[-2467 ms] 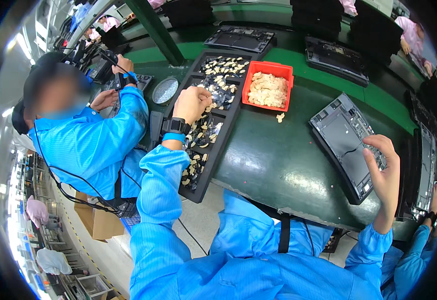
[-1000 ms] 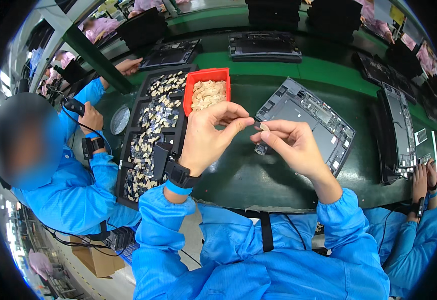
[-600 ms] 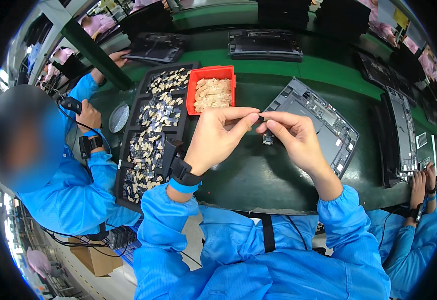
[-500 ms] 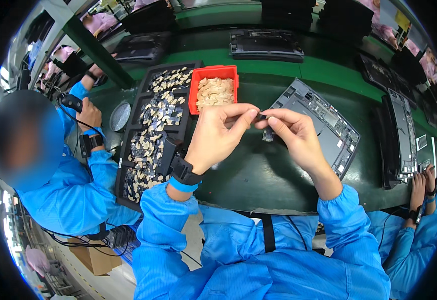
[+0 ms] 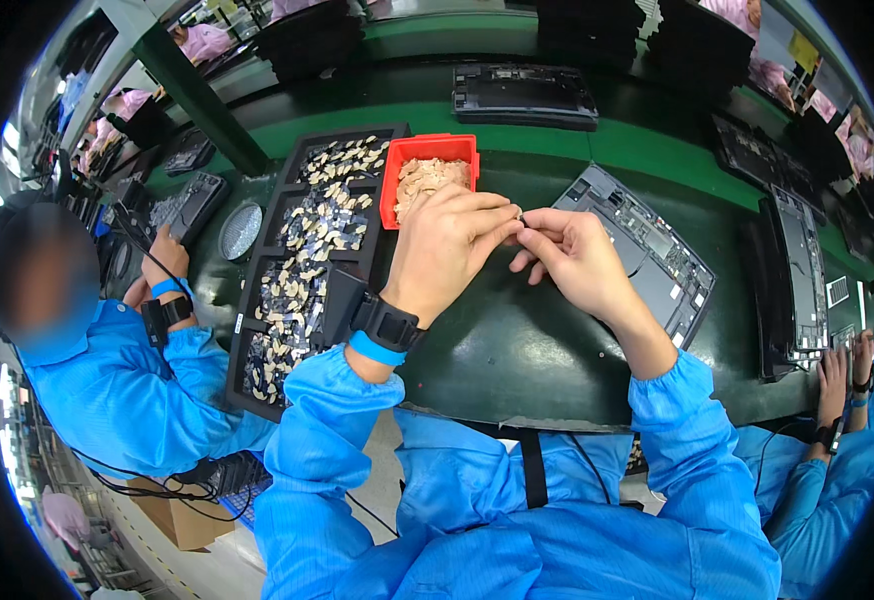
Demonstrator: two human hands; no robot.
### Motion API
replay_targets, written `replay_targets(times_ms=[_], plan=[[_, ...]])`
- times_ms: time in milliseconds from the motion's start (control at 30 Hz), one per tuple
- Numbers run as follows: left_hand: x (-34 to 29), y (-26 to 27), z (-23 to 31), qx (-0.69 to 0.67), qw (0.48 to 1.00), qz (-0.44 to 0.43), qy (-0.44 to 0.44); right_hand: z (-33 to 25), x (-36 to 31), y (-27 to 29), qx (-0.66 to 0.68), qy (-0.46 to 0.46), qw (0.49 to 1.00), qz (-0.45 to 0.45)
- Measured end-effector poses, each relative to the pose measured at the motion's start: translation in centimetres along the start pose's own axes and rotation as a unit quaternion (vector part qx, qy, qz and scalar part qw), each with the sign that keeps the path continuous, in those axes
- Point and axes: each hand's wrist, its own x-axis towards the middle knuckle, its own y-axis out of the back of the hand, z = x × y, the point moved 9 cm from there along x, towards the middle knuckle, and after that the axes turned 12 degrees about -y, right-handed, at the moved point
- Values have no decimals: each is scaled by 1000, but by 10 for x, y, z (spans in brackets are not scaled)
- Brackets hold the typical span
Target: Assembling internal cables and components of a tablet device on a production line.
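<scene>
Rolled slightly since earlier frame: left hand (image 5: 447, 242). Pinching small dark part (image 5: 522, 219), apparently, together with right hand (image 5: 585, 262). Beyond right hand, nearer one: laptop base (image 5: 661, 258), long axis far-left to near-right.

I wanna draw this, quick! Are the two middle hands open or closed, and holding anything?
Left hand: pinched closed on a small dark piece, too hidden to identify.
Right hand: pinched closed at the same piece.
</scene>
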Motion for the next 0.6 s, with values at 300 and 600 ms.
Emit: replay_targets(times_ms=[300, 600], plan=[[9, 1, 0, 23, 996, -78, -35, -4, -2, 4, -76, 49, 996, 26], [-11, -15, -31, -146, 942, -30, 299, -48, -31, 3, -353, 302, 853, 237]])
